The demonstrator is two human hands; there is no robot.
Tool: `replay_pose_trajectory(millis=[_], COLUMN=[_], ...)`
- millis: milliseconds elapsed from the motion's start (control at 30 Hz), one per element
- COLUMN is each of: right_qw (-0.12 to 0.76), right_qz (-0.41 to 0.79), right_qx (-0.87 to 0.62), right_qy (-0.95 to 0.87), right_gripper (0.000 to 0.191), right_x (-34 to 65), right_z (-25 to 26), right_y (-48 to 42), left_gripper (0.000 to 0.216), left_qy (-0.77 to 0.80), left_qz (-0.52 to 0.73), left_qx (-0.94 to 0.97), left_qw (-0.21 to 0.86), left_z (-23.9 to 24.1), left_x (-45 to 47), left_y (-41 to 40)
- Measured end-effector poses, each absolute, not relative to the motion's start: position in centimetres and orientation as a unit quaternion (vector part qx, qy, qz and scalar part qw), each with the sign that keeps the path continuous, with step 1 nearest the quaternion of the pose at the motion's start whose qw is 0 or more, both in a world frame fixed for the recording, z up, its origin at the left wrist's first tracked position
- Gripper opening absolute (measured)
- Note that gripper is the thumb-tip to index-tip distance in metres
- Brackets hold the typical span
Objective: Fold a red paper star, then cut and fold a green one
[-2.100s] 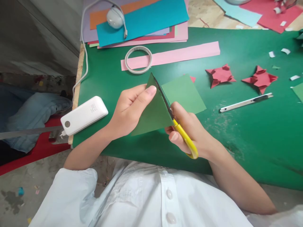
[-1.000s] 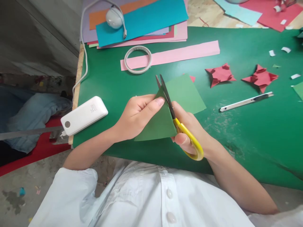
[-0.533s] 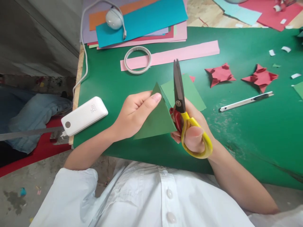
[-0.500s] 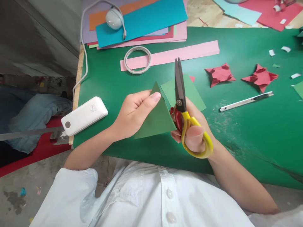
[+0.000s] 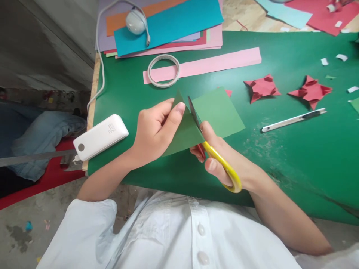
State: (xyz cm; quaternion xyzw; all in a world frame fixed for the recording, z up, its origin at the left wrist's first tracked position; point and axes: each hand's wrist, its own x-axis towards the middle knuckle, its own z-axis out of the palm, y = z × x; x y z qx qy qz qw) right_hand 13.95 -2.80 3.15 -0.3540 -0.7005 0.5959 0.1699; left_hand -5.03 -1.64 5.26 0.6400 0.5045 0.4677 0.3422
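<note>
My left hand [image 5: 155,130] pinches a folded green paper triangle [image 5: 185,132], thumb on its front face near the upper tip. My right hand [image 5: 224,157] grips yellow-handled scissors [image 5: 215,157]; the dark blades run up along the triangle's right edge. A flat green paper square [image 5: 221,112] lies on the green table cover [image 5: 294,149] just behind the blades.
A white power bank [image 5: 99,136] with a cable sits at the left edge. A tape ring [image 5: 164,70] and pink strip [image 5: 213,64] lie beyond, with stacked coloured sheets [image 5: 168,24] behind. Two red folded shapes [image 5: 262,87] and a craft knife [image 5: 293,120] lie to the right.
The scissors, held upright and away from the paper half a second ago, have tilted back down to the triangle's right edge. My left hand has raised the triangle slightly.
</note>
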Motion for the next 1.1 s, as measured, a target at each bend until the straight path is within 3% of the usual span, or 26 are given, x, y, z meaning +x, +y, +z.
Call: replay_pose_trajectory(millis=[167,467,1100], right_qw=[0.178,0.173,0.17], right_qz=[0.6,0.597,0.562], right_qx=[-0.356,-0.361,-0.384], right_qy=[-0.694,-0.695,-0.713], right_gripper=[0.072,0.072,0.072], right_x=[13.67,13.68,13.75], right_z=[3.49,3.62,3.38], right_y=[-2.93,-2.79,-2.56], left_gripper=[0.052,0.033,0.048], left_qy=[0.522,0.529,0.513], left_qz=[0.46,0.447,0.445], left_qx=[0.645,0.606,0.542], left_qw=[0.316,0.391,0.496], left_z=[4.98,4.92,5.12], left_x=[-4.98,-5.12,-5.2], left_y=[-1.86,-1.91,-1.64])
